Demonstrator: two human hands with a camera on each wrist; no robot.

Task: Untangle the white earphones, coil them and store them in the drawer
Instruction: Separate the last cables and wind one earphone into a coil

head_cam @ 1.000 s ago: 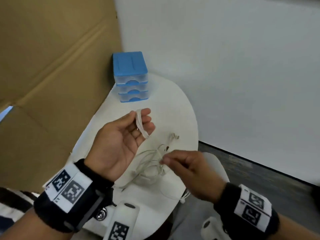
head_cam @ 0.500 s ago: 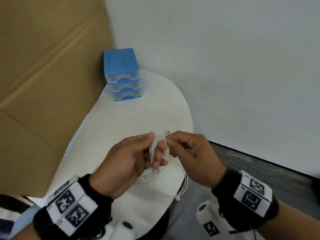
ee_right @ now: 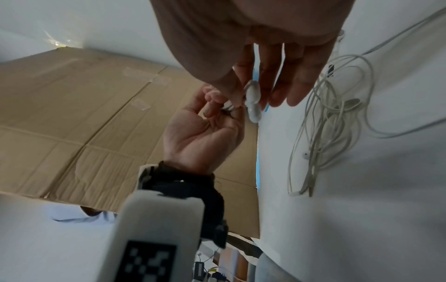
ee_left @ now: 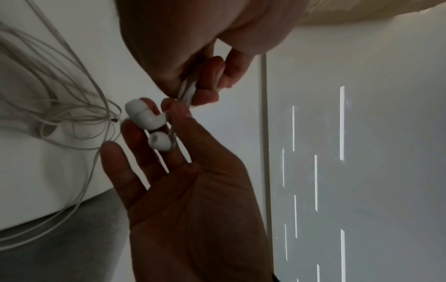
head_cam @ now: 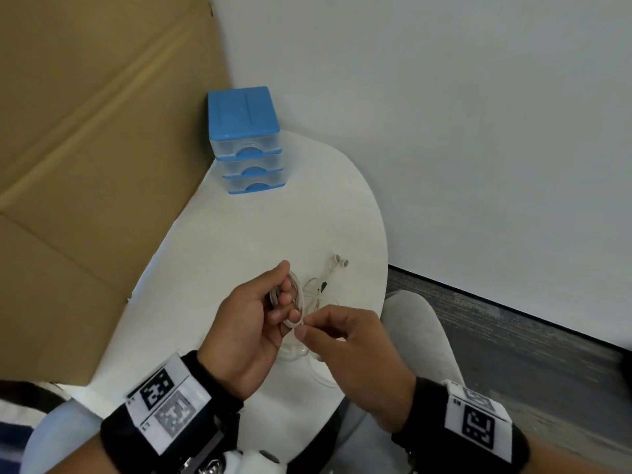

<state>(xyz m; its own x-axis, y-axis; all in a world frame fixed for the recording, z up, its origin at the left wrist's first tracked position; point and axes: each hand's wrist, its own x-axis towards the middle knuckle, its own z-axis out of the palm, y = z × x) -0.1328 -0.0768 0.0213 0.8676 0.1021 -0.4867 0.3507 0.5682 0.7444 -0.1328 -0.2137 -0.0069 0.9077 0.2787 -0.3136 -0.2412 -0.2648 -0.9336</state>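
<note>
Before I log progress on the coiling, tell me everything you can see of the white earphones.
The white earphones are thin, glossy wired ones. Several loops of cable wrap the left hand's fingers, and the right hand pinches the cable beside them. Two earbuds hang by the right hand's fingers. The rest lies in a loose tangle on the white table, one strand over the edge.

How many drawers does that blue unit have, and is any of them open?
3, stacked in the blue unit at the table's far corner: top drawer, middle drawer, bottom drawer. All look closed.
</note>
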